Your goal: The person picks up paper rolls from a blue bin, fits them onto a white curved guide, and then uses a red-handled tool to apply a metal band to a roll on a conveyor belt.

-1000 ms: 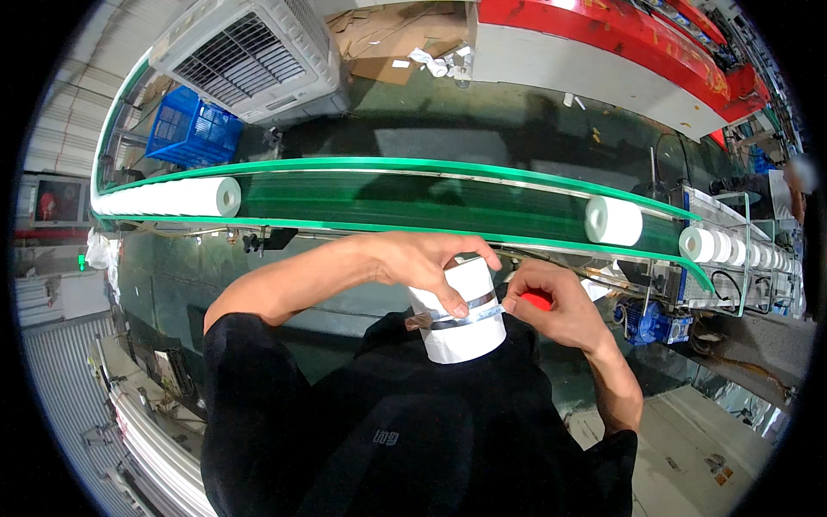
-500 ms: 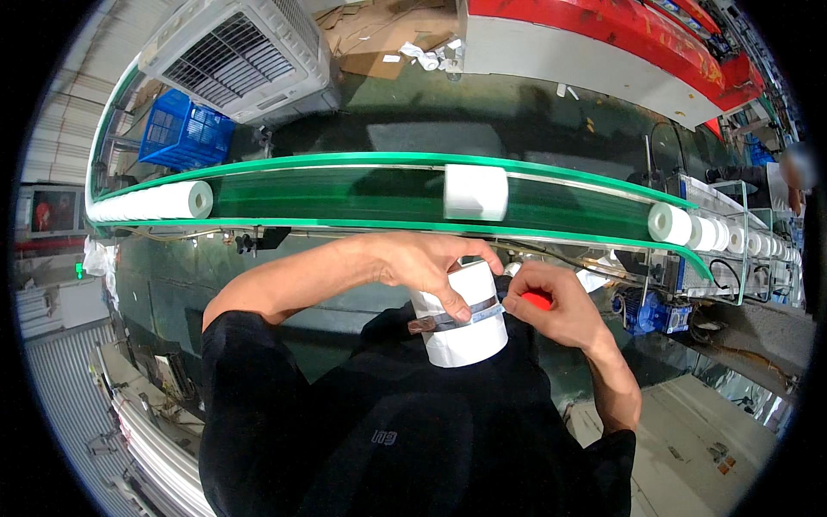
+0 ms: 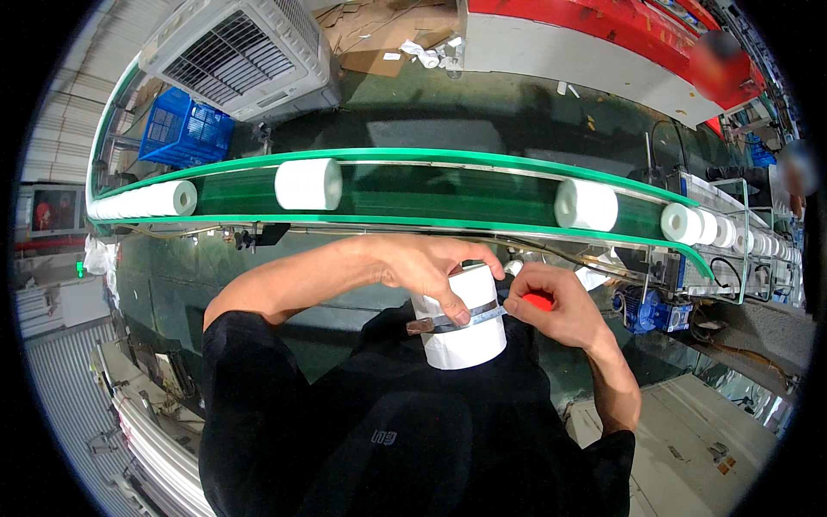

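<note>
Just before the black shirt [image 3: 388, 396], the white cylindrical paper roll [image 3: 465, 349], likely light, dentable, suits a side clasp; the left hand [image 3: 422, 264] grips it, thumb on a silvery metal strip [image 3: 483, 315] the right hand [image 3: 565, 314] pinches, cupping a round red object [image 3: 539, 300].

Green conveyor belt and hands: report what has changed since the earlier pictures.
One white roll on the green conveyor belt has travelled left; a second roll has followed from the row on the right. Nothing was taken hold of or let go: the left hand still grips the held roll with the silvery strip across it, and the right hand still holds the strip's right end.
</note>
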The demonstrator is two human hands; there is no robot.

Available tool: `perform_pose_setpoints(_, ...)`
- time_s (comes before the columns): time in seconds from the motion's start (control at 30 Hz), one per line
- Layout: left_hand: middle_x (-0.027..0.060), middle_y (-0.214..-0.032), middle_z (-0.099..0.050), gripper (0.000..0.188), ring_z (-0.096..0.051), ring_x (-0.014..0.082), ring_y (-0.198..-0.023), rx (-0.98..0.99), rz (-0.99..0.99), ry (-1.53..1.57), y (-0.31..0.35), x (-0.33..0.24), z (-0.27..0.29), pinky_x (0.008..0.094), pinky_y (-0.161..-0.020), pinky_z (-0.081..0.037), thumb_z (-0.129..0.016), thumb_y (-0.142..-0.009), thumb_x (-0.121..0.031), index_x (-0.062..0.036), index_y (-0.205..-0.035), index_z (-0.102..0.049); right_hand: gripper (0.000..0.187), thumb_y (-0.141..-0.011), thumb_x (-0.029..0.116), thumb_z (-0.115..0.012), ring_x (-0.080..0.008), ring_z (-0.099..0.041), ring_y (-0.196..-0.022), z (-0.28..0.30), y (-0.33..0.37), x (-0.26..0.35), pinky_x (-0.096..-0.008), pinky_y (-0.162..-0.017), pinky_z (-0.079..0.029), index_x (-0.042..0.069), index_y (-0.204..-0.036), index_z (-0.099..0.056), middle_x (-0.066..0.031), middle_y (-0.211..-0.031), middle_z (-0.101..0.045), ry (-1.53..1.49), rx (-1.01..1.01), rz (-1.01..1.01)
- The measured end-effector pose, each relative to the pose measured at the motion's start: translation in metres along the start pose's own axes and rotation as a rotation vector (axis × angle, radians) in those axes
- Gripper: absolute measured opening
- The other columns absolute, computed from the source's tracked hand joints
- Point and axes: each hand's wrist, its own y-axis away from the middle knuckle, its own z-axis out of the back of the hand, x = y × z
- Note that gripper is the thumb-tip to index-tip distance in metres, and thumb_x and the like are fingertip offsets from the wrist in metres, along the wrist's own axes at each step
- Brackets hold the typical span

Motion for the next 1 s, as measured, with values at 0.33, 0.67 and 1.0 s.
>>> perform_pose_setpoints(0.33,0.0107,-0.111,-0.058,0.073,-0.055,0.0207,-0.103,0.029,0.036,0.028,-0.002,-0.002,-0.006,0.0359,-0.086,-0.049,-0.078,-0.073,-0.004,-0.0094,-0.135,-0.041,0.014,-0.08,0.011,-0.069,-0.0138,-0.053,-0.071,0.0,0.007,-0.003,-0.0281,-0.065,-0.042,0.0,-0.078,-0.061,-0.0045,-0.077,-0.056,-0.039,0.019,-0.044)
perform_pose_setpoints(0.67,0.0055,-0.117,-0.055,0.049,-0.051,0.0193,-0.111,-0.386,-0.073,0.174,0.005,0.007,0.02,0.0335,-0.093,-0.041,-0.062,-0.09,-0.03,-0.0098,-0.132,-0.048,0.015,-0.087,0.017,-0.056,-0.0219,-0.062,-0.072,0.009,0.037,-0.009,-0.0333,-0.066,-0.047,0.002,-0.088,-0.058,-0.0103,-0.075,-0.062,-0.091,0.186,-0.07)
perform_pose_setpoints(1.0,0.0162,-0.137,-0.041,0.064,-0.039,0.0265,-0.129,-0.829,-0.516,0.545,-0.047,0.018,0.013,0.0399,-0.108,-0.029,-0.058,-0.091,-0.026,-0.0051,-0.144,-0.029,0.027,-0.091,0.03,-0.056,-0.0261,-0.061,-0.078,-0.037,0.067,-0.068,-0.0365,-0.069,-0.045,0.004,-0.097,-0.06,-0.012,-0.082,-0.062,0.003,0.258,-0.19)
